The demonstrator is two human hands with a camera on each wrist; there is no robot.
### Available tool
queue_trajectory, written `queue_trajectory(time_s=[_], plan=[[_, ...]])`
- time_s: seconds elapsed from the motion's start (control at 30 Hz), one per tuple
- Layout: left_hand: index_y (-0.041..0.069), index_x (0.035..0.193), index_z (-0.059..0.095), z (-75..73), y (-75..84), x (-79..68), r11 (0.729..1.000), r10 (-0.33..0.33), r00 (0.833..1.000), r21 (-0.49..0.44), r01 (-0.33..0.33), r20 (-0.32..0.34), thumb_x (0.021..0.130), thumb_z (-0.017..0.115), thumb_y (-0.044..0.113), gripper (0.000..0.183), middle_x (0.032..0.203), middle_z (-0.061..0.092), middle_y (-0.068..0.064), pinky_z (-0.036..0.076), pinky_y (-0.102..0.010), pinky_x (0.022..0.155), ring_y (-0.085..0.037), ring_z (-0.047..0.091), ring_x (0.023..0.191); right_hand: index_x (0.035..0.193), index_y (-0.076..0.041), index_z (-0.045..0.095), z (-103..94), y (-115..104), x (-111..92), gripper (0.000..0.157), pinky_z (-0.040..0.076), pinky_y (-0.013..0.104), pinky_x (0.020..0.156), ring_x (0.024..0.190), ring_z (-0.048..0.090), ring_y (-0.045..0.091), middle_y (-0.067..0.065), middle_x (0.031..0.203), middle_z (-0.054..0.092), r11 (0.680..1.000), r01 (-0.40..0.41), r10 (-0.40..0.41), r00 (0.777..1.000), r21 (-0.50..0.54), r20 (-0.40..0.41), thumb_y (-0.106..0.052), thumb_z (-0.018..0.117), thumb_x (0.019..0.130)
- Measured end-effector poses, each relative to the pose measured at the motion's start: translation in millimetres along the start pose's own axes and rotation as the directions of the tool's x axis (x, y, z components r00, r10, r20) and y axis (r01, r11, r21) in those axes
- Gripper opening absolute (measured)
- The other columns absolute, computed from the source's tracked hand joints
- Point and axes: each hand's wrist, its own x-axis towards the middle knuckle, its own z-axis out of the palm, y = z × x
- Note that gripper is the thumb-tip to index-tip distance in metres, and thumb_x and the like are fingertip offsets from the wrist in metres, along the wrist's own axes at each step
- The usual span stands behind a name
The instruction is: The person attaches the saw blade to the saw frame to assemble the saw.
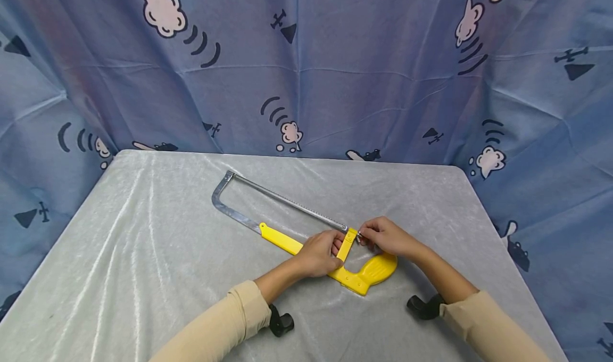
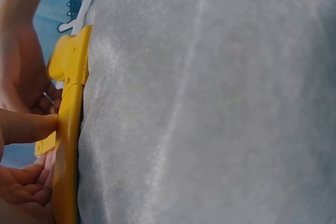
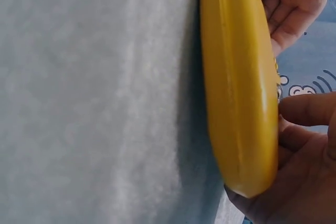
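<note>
A hacksaw (image 1: 282, 239) with a yellow grip and a silver frame lies on the cloth-covered table, its blade side toward the far edge. My left hand (image 1: 318, 253) grips the yellow frame near the upright post, thumb on the near side. At the top of that post, my right hand (image 1: 387, 236) pinches the small metal wing nut (image 1: 358, 236) between thumb and fingers. The rounded handle end (image 3: 239, 103) fills much of the right wrist view and hides the wing nut there. In the left wrist view, the left thumb (image 2: 29, 127) presses on the yellow frame.
A pale grey velvet cloth (image 1: 119, 277) with creases covers the table. Behind it hangs a blue patterned curtain (image 1: 335, 96). Black wrist-worn devices (image 1: 281, 322) sit by both sleeves, close over the cloth.
</note>
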Motion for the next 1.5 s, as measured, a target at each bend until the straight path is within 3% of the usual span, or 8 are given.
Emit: queue_trajectory(time_s=[0.13,0.23,0.33,0.47,0.63,0.97,1.23,1.5], plan=[[0.005,0.115,0.061,-0.1,-0.1,-0.3,1.000,0.000,1.000,0.004,0.000,0.001,0.079,0.078,0.003,0.040,0.090,0.056,0.004,0.043,-0.021,0.075,-0.007,0.052,0.082,0.100,0.001,0.066,5.6,-3.1,-5.7,0.014,0.046,0.026,0.058,0.065,0.052,0.016,0.003,0.075,0.059,0.978,0.084,-0.103,0.990,-0.189,-0.093,-0.011,0.061,0.096],[0.005,0.116,0.061,-0.4,-0.1,-0.1,1.000,-0.001,1.000,0.009,0.001,-0.001,0.079,0.078,0.004,0.040,0.091,0.057,0.004,0.043,-0.021,0.075,-0.007,0.052,0.082,0.104,-0.004,0.066,11.1,-5.3,-9.4,0.022,0.044,0.027,0.059,0.064,0.050,0.012,-0.002,0.075,0.058,0.915,0.107,-0.186,0.967,-0.390,-0.172,-0.016,0.073,0.087],[0.004,0.116,0.061,-1.0,0.0,0.3,1.000,-0.003,1.000,0.012,0.003,-0.002,0.079,0.078,0.004,0.040,0.091,0.057,0.004,0.043,-0.021,0.075,-0.007,0.052,0.082,0.102,-0.008,0.067,15.6,-6.2,-10.9,0.030,0.043,0.029,0.059,0.064,0.049,0.011,-0.002,0.078,0.058,0.853,0.096,-0.241,0.944,-0.512,-0.224,-0.020,0.081,0.079],[0.004,0.117,0.061,-0.9,-0.4,0.2,1.000,-0.004,1.000,0.012,0.004,0.001,0.080,0.078,0.004,0.041,0.091,0.057,0.004,0.043,-0.021,0.075,-0.007,0.052,0.082,0.099,-0.009,0.067,18.7,-5.6,-11.8,0.031,0.044,0.030,0.059,0.065,0.049,0.011,0.000,0.080,0.059,0.815,0.086,-0.279,0.925,-0.573,-0.258,-0.020,0.084,0.076],[0.004,0.116,0.061,-0.6,-0.7,0.0,1.000,-0.001,1.000,0.015,0.001,-0.003,0.079,0.078,0.004,0.040,0.091,0.057,0.004,0.043,-0.021,0.075,-0.007,0.052,0.082,0.095,-0.009,0.067,20.1,-5.3,-12.0,0.028,0.044,0.030,0.059,0.065,0.049,0.011,0.000,0.080,0.060,0.793,0.091,-0.310,0.911,-0.602,-0.271,-0.018,0.085,0.076],[0.005,0.116,0.061,-0.5,-1.3,0.2,1.000,-0.003,1.000,0.004,0.003,0.002,0.079,0.078,0.003,0.041,0.090,0.056,0.004,0.043,-0.021,0.075,-0.008,0.052,0.082,0.091,-0.009,0.065,18.1,-5.7,-11.3,0.025,0.044,0.031,0.061,0.065,0.048,0.012,-0.001,0.078,0.058,0.807,0.088,-0.281,0.927,-0.583,-0.248,-0.018,0.084,0.078],[0.004,0.116,0.061,0.0,-2.1,0.8,1.000,0.003,1.000,0.007,-0.004,0.001,0.079,0.078,0.003,0.041,0.090,0.056,0.005,0.043,-0.021,0.075,-0.007,0.052,0.082,0.095,-0.009,0.067,10.4,-1.3,-10.9,0.019,0.049,0.030,0.066,0.072,0.057,0.012,-0.004,0.080,0.061,0.873,0.126,-0.231,0.958,-0.470,-0.172,-0.019,0.078,0.084],[0.004,0.115,0.061,-0.6,-1.7,0.1,1.000,0.019,1.000,0.011,-0.019,0.000,0.078,0.077,0.002,0.040,0.090,0.057,0.004,0.043,-0.020,0.075,-0.006,0.052,0.081,0.097,-0.007,0.068,4.8,1.5,-9.6,0.011,0.048,0.026,0.062,0.068,0.055,0.011,-0.005,0.077,0.060,0.936,0.142,-0.180,0.980,-0.322,-0.091,-0.015,0.071,0.091]])
